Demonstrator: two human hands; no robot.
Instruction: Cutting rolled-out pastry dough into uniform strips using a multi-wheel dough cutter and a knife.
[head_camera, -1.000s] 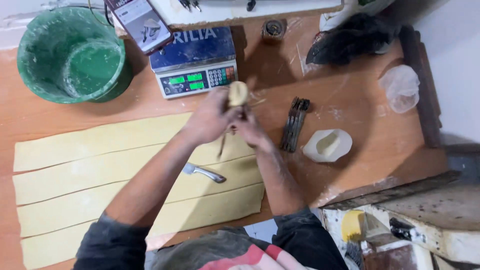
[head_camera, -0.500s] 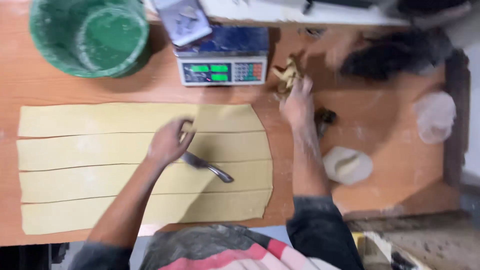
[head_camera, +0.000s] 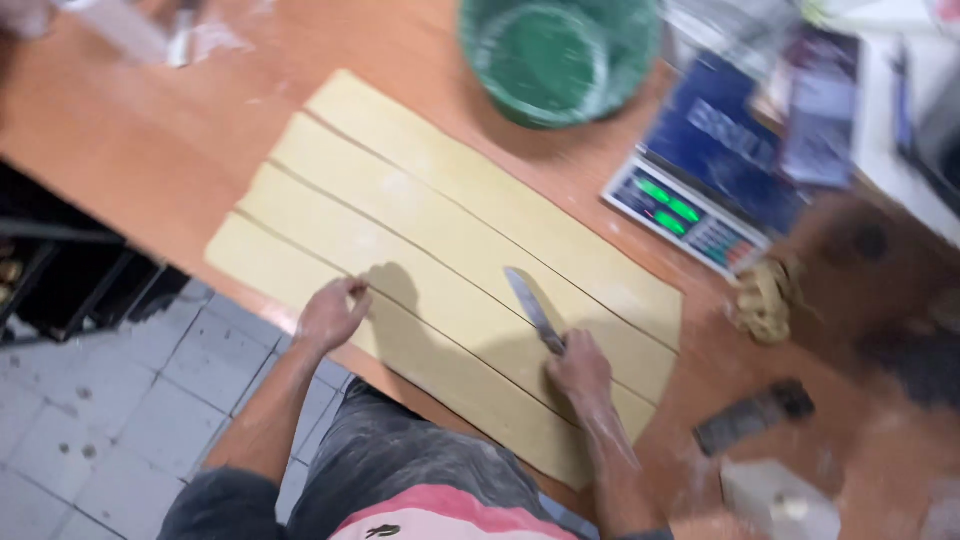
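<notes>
Knife on the dough strips, left hand pinching the near edge

The right hand (head_camera: 580, 368) is closed round the handle of a steel-bladed knife (head_camera: 532, 308) whose blade lies flat on the pale yellow sheet of dough cut into long strips (head_camera: 440, 240) on the orange-brown wooden counter (head_camera: 140, 150); the left hand (head_camera: 330, 315), fingers pinched narrow, grips the near strip's edge. The nearest strip lies along the counter's edge, so a pull could stretch or tear it or drag it off toward the tiled floor (head_camera: 90, 420). The blade could slip toward the left hand. The view is blurred
</notes>
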